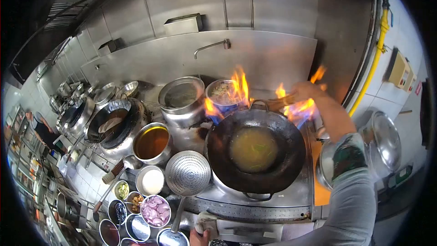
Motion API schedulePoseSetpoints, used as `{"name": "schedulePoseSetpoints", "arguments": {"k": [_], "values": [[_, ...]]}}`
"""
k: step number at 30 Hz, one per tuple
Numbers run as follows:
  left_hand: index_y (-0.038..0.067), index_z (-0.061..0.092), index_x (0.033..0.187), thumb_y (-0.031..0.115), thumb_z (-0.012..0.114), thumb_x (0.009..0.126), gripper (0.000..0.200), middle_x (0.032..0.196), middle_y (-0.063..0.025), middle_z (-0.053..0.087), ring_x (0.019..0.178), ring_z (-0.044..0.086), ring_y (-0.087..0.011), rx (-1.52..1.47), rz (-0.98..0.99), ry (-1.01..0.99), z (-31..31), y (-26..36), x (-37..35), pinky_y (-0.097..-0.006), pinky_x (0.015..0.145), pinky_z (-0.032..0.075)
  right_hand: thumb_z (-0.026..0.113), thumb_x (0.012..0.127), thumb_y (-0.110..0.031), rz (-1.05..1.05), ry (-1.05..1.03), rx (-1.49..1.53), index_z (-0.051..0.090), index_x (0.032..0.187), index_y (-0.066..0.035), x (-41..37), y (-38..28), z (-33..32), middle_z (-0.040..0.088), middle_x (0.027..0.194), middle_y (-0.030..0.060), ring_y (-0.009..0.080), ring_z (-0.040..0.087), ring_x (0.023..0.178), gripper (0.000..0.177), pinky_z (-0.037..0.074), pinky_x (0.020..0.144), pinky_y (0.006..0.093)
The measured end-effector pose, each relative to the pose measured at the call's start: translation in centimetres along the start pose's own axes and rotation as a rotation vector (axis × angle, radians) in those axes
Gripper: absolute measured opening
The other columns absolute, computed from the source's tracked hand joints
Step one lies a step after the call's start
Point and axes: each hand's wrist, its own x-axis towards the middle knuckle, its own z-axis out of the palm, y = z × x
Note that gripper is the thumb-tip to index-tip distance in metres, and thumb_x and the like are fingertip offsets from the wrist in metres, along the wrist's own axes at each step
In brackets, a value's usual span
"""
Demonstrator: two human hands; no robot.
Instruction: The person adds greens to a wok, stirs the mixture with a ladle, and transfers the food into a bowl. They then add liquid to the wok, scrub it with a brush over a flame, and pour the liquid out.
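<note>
A large black wok [218, 155] sits on the stove, with thin yellowish liquid [254, 150] and a few green bits in its bottom. Beyond its far right rim, amid flames, my right hand [306, 92] is closed around a brown brush-like bundle [275, 104], which lies along the rim; its exact kind is blurred. My left hand [199, 238] shows only partly at the bottom edge, closed against a folded pale cloth [208, 224] on the stove front. A perforated skimmer [187, 173] lies left of the wok, its handle pointing towards the left hand.
Flames [241, 84] rise behind the wok. A pot of brown liquid [152, 142], a lidded pot [182, 95] and another wok [111, 120] stand leftward. Small containers hold sliced onions [155, 210] and other ingredients. A faucet [211, 48] juts from the back wall. Another person [43, 130] stands far left.
</note>
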Motion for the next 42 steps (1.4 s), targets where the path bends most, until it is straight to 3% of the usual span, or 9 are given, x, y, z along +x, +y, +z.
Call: {"name": "schedulePoseSetpoints", "arguments": {"k": [4,7,10,11,18,26,31,37,42], "values": [[-0.001,0.063,0.103,0.027,0.073,0.076,0.040,0.095,-0.0239,0.064,0.091,0.062,-0.0405,0.031,0.005,0.029,-0.3,0.6,-0.7,-0.0458,0.080,0.049,0.079,0.062,-0.046,0.182,-0.193,0.086,0.074,0.104,-0.018,-3.1,1.2,-3.8,0.071,0.102,0.0114,0.0289,0.066,0.097,0.051,0.053,0.084,0.0390],[-0.001,0.064,0.101,0.028,0.074,0.074,0.040,0.094,-0.0237,0.064,0.090,0.062,-0.0410,0.030,0.004,0.046,-0.1,0.7,-0.3,-0.0463,0.080,0.049,0.078,0.072,-0.036,-0.020,0.161,0.361,0.071,0.109,-0.012,-2.1,2.9,2.9,0.071,0.099,0.0124,0.0249,0.069,0.083,0.045,0.055,0.069,0.0356],[-0.001,0.064,0.100,0.028,0.075,0.074,0.040,0.094,-0.0235,0.064,0.089,0.063,-0.0408,0.099,0.025,0.052,0.6,-1.0,0.1,-0.0463,0.080,0.049,0.075,0.079,-0.029,0.347,0.129,0.927,0.065,0.121,-0.012,-2.4,-1.8,-0.4,0.070,0.087,0.0076,0.0156,0.064,0.063,0.047,0.051,0.054,0.0308],[-0.002,0.063,0.099,0.028,0.075,0.075,0.040,0.094,-0.0232,0.064,0.089,0.063,-0.0400,0.072,0.046,0.053,0.6,-0.9,0.0,-0.0456,0.080,0.049,0.075,0.082,-0.030,0.100,0.294,1.186,0.062,0.123,-0.007,0.2,0.3,2.2,0.068,0.088,0.0069,0.0105,0.064,0.074,0.049,0.048,0.050,0.0251],[-0.003,0.061,0.103,0.029,0.076,0.076,0.044,0.098,-0.0237,0.066,0.093,0.065,-0.0391,0.013,-0.053,0.002,0.2,-0.1,-0.1,-0.0446,0.079,0.050,0.074,0.076,-0.033,0.121,0.206,0.376,0.069,0.112,-0.008,-4.8,-5.5,-7.5,0.071,0.095,0.0127,0.0269,0.067,0.089,0.045,0.052,0.079,0.0373],[-0.004,0.064,0.104,0.025,0.077,0.066,0.049,0.097,-0.0235,0.069,0.089,0.068,-0.0357,-0.151,-0.110,-0.044,0.3,0.3,0.6,-0.0408,0.080,0.053,0.073,0.076,-0.040,0.233,-0.080,0.239,0.070,0.110,-0.017,-10.1,-18.4,1.2,0.069,0.106,0.0116,0.0328,0.065,0.098,0.041,0.052,0.085,0.0415],[-0.002,0.050,0.126,0.010,0.058,0.086,0.042,0.117,-0.0143,0.060,0.103,0.062,-0.0268,-1.276,-0.475,-0.260,-1.9,5.7,-0.8,-0.0424,0.086,0.053,0.074,0.075,-0.043,-0.004,0.075,0.609,0.068,0.116,-0.018,-9.0,-19.6,10.6,0.068,0.111,0.0119,0.0327,0.064,0.100,0.049,0.051,0.088,0.0395],[0.008,0.056,0.122,0.064,0.044,0.092,0.065,0.113,-0.0110,0.064,0.099,0.064,-0.0268,-1.246,-0.578,-0.716,4.0,12.8,3.2,-0.0403,0.078,0.052,0.070,0.077,-0.037,-0.059,0.015,0.371,0.071,0.105,-0.015,-15.3,-20.2,3.0,0.070,0.098,0.0109,0.0322,0.066,0.096,0.036,0.053,0.083,0.0425],[0.006,0.054,0.124,0.061,0.042,0.095,0.064,0.114,-0.0118,0.064,0.096,0.065,-0.0264,-1.117,-0.598,-0.707,6.3,22.0,3.4,-0.0410,0.081,0.053,0.066,0.079,-0.031,-0.144,-0.197,0.344,0.071,0.101,-0.013,-20.0,-21.2,1.1,0.070,0.097,0.0130,0.0335,0.067,0.094,0.028,0.053,0.081,0.0451]]}}
